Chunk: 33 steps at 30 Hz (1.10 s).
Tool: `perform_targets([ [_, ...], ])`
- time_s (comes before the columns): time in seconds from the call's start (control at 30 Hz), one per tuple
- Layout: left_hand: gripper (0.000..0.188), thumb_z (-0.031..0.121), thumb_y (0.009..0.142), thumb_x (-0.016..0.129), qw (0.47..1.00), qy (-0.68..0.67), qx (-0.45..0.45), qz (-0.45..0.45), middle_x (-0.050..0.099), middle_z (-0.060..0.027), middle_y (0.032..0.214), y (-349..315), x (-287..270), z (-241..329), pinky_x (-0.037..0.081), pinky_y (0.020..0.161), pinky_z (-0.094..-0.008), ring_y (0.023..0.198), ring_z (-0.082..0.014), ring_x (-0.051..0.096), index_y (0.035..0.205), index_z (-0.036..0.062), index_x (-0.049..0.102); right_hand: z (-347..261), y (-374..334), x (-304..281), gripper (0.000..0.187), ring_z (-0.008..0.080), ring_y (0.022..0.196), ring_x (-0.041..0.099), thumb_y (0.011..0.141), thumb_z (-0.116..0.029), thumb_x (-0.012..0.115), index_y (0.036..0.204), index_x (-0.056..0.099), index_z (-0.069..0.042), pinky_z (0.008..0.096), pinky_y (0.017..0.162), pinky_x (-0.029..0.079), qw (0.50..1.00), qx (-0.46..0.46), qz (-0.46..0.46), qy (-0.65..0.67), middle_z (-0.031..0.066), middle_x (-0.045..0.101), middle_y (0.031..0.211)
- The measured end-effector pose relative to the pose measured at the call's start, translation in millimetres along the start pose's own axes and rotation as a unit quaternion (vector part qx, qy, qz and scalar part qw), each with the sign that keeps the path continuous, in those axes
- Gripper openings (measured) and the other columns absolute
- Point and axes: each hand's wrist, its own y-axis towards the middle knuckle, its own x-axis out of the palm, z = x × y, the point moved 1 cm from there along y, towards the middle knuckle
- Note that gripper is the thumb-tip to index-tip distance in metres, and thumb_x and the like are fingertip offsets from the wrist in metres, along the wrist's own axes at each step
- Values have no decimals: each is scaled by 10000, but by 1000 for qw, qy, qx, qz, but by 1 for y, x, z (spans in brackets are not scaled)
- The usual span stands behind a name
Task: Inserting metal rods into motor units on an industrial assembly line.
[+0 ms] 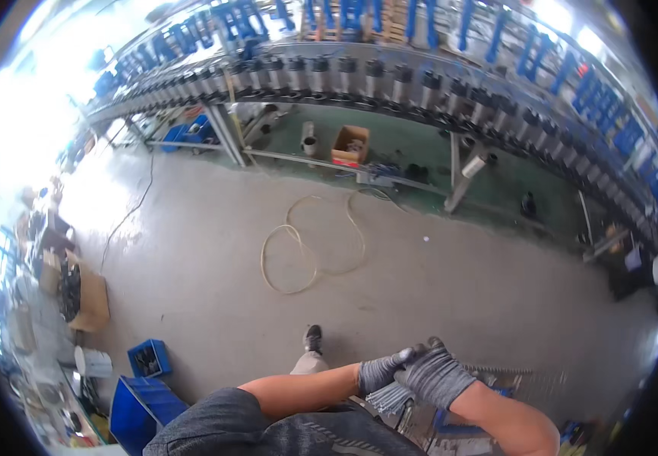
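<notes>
One gloved left hand (382,372) against one gloved right hand (437,376), lower right, fingers curled, grasp on anything impossible to tell; silver rods (391,399) just beneath. Blue bin (133,414), lower left. Grey floor (200,258), looped hose (287,292) mid-frame. Long bench (226,138) with cylinders (346,77) across upper frame.

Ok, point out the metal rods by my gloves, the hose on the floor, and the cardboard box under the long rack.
Metal rods (389,398): head view, middle of the visible bundle.
Hose (316,271): head view, right side of its round loop.
Cardboard box (346,155): head view, front wall.
</notes>
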Motion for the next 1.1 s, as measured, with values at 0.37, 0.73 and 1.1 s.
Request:
perform_targets([
  [0.37,931,701,740,832,983,0,173,65,737,-196,1065,-256,-105,163,675,705,-412,863,-310,767,1309,-1,609,-181,160,-220,693,333,1494,360,783,-304,753,1430,568,-139,661,1194,263,925,-250,183,-219,107,470,1476],
  [0.73,754,464,713,944,947,-24,285,147,726,-141,988,-396,-152,257,649,610,-346,718,-235,740,1262,50,635,-280,286,-352,598,315,1219,584,716,-127,752,1294,604,-90,455,1092,433,880,-456,129,-26,144,580,1277],
  [1.1,642,206,851,861,855,36,452,253,673,-89,1028,-471,-157,449,625,610,-385,772,-230,720,1386,107,520,-256,429,-444,602,346,1376,506,907,-295,734,1437,528,-98,511,1162,401,752,-464,319,344,167,543,1454],
])
